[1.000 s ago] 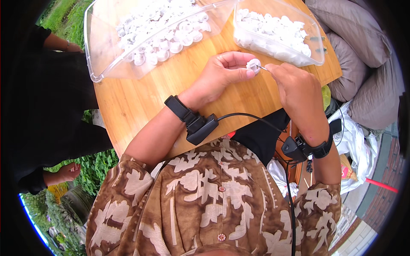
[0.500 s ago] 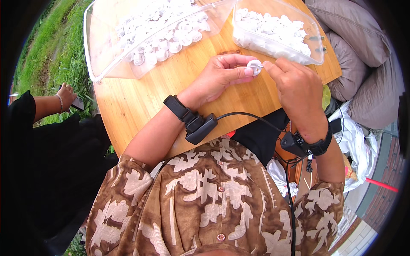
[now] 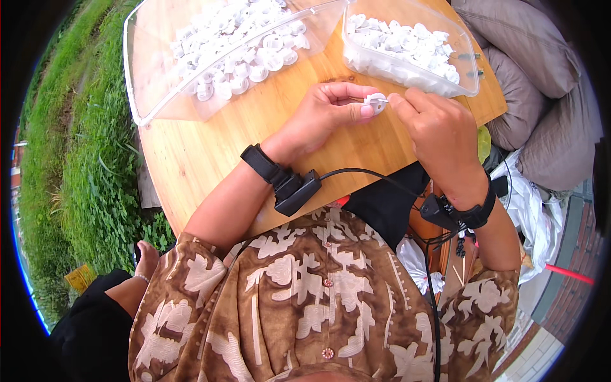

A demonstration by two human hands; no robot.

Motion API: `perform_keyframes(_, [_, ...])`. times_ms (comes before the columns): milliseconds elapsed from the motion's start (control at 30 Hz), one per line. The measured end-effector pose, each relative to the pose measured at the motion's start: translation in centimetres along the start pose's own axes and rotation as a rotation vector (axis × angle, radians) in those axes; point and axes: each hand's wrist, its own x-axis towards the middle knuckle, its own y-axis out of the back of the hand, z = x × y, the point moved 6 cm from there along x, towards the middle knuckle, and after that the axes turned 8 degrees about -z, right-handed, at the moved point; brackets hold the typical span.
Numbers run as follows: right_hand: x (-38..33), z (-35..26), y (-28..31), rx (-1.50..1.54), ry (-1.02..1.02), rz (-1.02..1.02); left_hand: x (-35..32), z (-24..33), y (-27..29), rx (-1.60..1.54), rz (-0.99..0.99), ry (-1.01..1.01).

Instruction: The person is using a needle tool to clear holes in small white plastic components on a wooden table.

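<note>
My left hand (image 3: 328, 113) pinches a small white round plastic part (image 3: 377, 105) between thumb and fingers, above the wooden table. Close to its right side, my right hand (image 3: 439, 127) has thumb and forefinger pressed together. A thin greyish sliver runs from those fingertips to the part; its kind is too small to make out. Beyond the left hand stands a large clear plastic bin (image 3: 191, 71) with many white plastic parts (image 3: 245, 54) in it. A smaller clear tub (image 3: 476, 63), behind the right hand, holds more small white pieces (image 3: 401, 48).
The wooden table (image 3: 191, 153) has a curved left edge. Black straps with small boxes sit on both wrists, joined by a black cable (image 3: 363, 169). Grey-brown padded fabric (image 3: 541, 95) lies at the right, above white plastic bags (image 3: 534, 210). Another person's hand (image 3: 146, 260) is at the lower left.
The white part has turned slightly in my left fingers, and both hands have shifted a little left. The other person at the left has moved down and nearer to me.
</note>
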Motion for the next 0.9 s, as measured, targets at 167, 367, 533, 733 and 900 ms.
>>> perform_keyframes(167, [-1.0, 0.8, 0.2, 0.056, -0.061, 0.059, -0.1, 0.3, 0.0, -0.019, -0.007, -0.023])
perform_keyframes(367, [-0.9, 0.6, 0.0, 0.067, -0.059, 0.030, 0.2, 0.5, -0.2, -0.018, -0.025, -0.046])
perform_keyframes(533, [-0.5, 0.1, -0.5, 0.032, -0.043, 0.003, 0.1, 0.2, 0.0, -0.018, -0.020, -0.037])
perform_keyframes(733, [-0.3, -0.4, -0.5, 0.004, -0.014, 0.019, 0.0, -0.1, 0.1, -0.004, 0.004, -0.028])
perform_keyframes(900, [-0.3, -0.8, -0.6, -0.016, 0.025, -0.024, 0.0, -0.2, 0.0, 0.019, 0.020, -0.047])
